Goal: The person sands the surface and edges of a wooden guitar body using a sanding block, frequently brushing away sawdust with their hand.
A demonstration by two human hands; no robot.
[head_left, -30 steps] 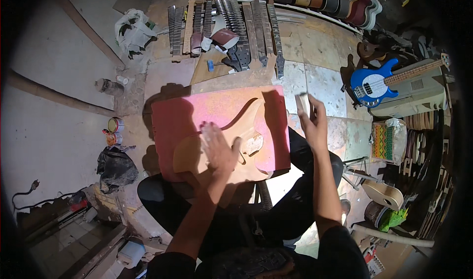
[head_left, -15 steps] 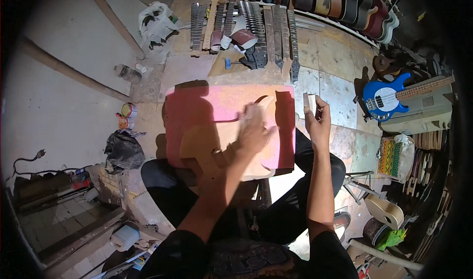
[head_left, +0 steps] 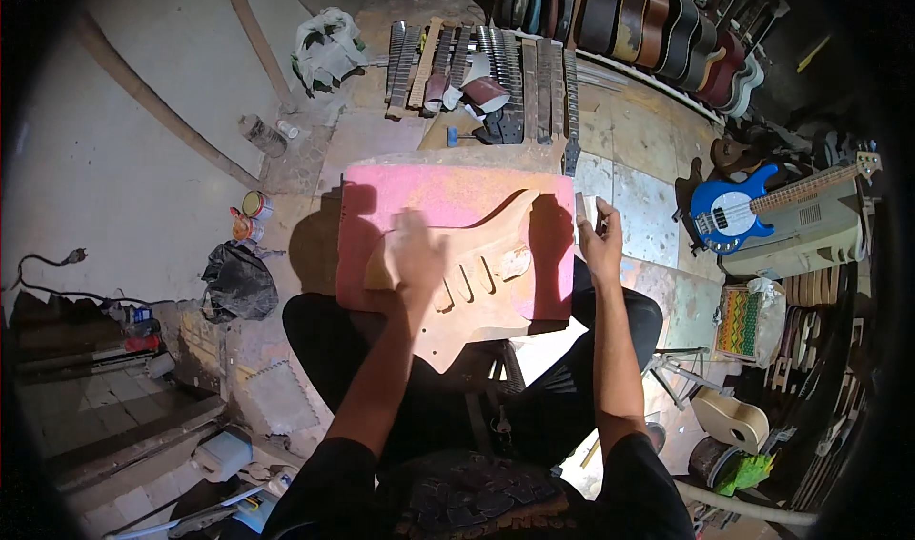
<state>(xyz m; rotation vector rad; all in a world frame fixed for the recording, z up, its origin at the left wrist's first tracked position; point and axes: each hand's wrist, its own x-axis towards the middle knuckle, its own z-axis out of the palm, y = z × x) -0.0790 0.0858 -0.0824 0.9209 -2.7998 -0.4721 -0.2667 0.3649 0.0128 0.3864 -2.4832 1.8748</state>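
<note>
A bare pale wood electric guitar body point(head_left: 477, 323) lies on a pink board point(head_left: 429, 195) in front of me. Several slots and a routed recess are cut into its face. My left hand point(head_left: 416, 259) is over the body's left end, its fingers smeared by motion, so whether it holds anything cannot be made out. To the right of the board, my right hand point(head_left: 600, 242) is closed around a small block point(head_left: 588, 210) with a pale face, held up off the guitar body.
Several guitar necks point(head_left: 448, 63) lie beyond the board. A blue bass guitar point(head_left: 739, 206) leans at the right, with a row of guitar bodies point(head_left: 648, 16) behind. Cans point(head_left: 255, 204) and a black plastic bag point(head_left: 238, 281) sit at the left.
My left hand has swept left across the guitar body, uncovering its slots and recess. My right hand still holds the block beside the board. The whole view has shifted slightly.
</note>
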